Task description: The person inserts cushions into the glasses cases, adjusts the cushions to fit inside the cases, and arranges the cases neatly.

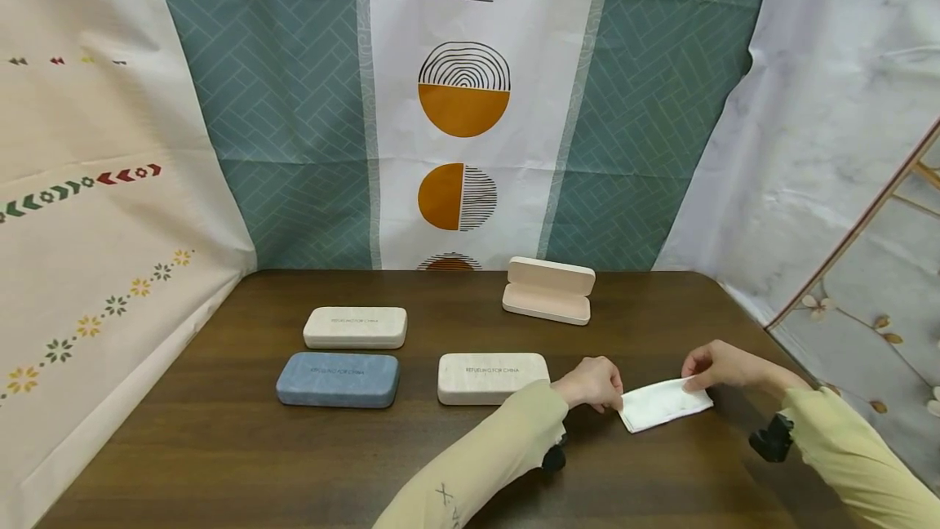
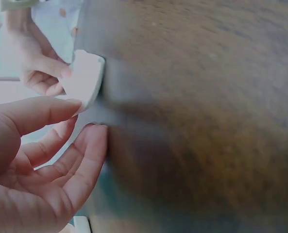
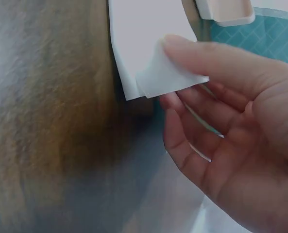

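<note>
A folded white cloth (image 1: 661,405) is stretched between both hands at the right of the table. My left hand (image 1: 591,384) pinches its left end between thumb and finger. At the opposite end, my right hand (image 1: 727,367) pinches the cloth near its upper right corner. In the right wrist view, the folded layers of the cloth (image 3: 141,48) show, with the thumb on top. From the left wrist view, the thumb of my left hand (image 2: 42,150) lies on the near end of the cloth (image 2: 85,77), while the other fingers are loosely bent below.
A closed cream glasses case (image 1: 492,374) lies just left of my left hand. Farther left are a blue glasses case (image 1: 338,382) and a white one (image 1: 355,329), both closed. An open case (image 1: 547,300) with a pinkish lining stands at the table's (image 1: 220,447) back.
</note>
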A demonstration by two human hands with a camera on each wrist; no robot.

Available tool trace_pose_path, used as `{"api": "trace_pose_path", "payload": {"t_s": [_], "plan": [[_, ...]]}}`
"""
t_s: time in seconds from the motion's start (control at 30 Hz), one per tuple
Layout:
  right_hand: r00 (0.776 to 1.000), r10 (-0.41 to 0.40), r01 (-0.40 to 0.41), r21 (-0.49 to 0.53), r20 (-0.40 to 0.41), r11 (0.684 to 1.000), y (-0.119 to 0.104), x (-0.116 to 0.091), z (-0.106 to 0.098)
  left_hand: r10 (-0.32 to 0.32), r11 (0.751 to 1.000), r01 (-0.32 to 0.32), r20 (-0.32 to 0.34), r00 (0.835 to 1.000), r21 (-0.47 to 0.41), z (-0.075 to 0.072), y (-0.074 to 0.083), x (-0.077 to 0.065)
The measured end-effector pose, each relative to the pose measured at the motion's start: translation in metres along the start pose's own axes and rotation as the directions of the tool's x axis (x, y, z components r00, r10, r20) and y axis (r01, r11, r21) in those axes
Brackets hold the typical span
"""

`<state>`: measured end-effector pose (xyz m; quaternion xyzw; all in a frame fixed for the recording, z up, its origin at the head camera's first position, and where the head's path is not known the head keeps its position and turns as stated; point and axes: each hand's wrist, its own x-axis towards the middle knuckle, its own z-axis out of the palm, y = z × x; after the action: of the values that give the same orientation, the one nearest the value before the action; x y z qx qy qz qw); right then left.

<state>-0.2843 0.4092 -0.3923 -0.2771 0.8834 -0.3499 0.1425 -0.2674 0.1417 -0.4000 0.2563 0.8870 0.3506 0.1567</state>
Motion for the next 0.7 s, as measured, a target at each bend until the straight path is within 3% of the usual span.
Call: {"api": "trace_pose_path", "payload": {"t_s": [0.17,0.37,0.53,0.7], "plan": [[0.999,0.035,-0.03,0.127,-0.035,0.991,-0.006,0.003,-0.002,0.033,0.988,-0.031,0.012,0.999,-0.149,-0.013,0.0,-0.004],[0.99,0.089,-0.067,0.185,-0.114,0.981,-0.012,0.009,-0.001,0.069,0.913,-0.072,-0.022,0.997,-0.402,-0.032,-0.009,-0.006],[0.976,0.139,-0.1,0.224,-0.166,0.969,-0.018,0.016,0.001,0.072,0.869,-0.094,-0.063,0.995,-0.485,-0.045,-0.018,-0.007],[0.97,0.138,-0.08,0.275,-0.199,0.958,-0.025,0.024,0.003,0.047,0.838,-0.12,-0.149,0.988,-0.533,-0.055,-0.024,-0.007]]}}
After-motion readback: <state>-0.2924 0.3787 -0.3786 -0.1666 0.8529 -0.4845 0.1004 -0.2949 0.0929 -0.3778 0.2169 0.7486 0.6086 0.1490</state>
